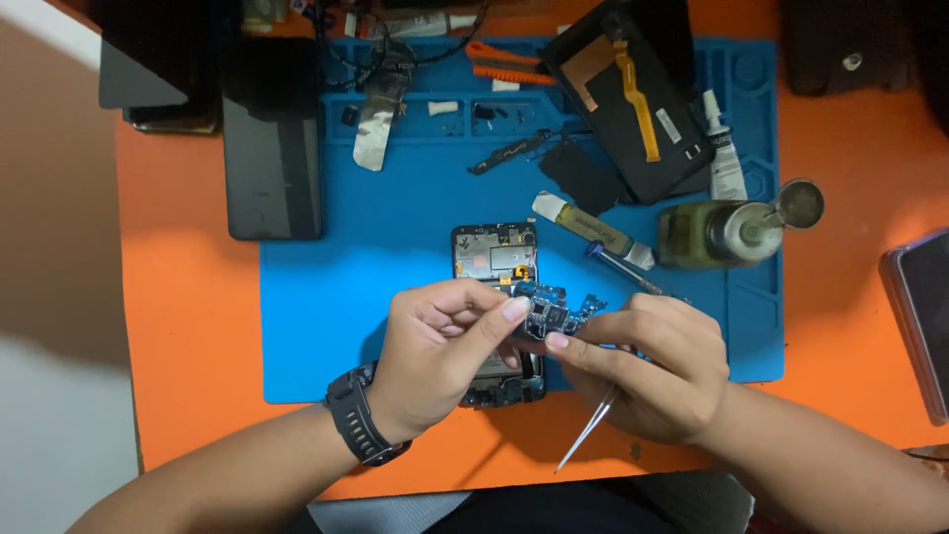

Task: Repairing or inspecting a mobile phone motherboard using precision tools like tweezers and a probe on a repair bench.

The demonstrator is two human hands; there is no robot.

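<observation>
Left hand (440, 351): nearest the camera with the right hand; thumb and forefinger pinched on the left edge of the circuit board (552, 311); remaining fingers curled under the palm.
Right hand (647, 366): fingertips closed on the right side of the same board; tweezers (591, 425) tucked in the fist, the tips pointing down toward the near table edge.
Circuit board: small, blue, held between both hands, lifted just above the opened phone (497, 297).
Opened phone: lies flat on the blue mat (326, 297), back removed, upper internals visible; lower half hidden by the hands.
Wristwatch (361, 415): black, on the left wrist.
Blue mat: covers the middle of the orange table (188, 326); moulded compartments along its far edge hold small parts.
Screwdriver (623, 267): on the mat, just beyond the right hand.
Small tube (588, 225): lies beside the screwdriver, on the far side.
Glass bottle (717, 232): on the right of the mat, metal cap flipped open.
Display panel (628, 94): far right of the mat, face down, orange flex cable across it.
Dark phone (272, 138): face up, off the left edge of the mat.
Orange cutter (509, 64): at the far edge of the mat.
</observation>
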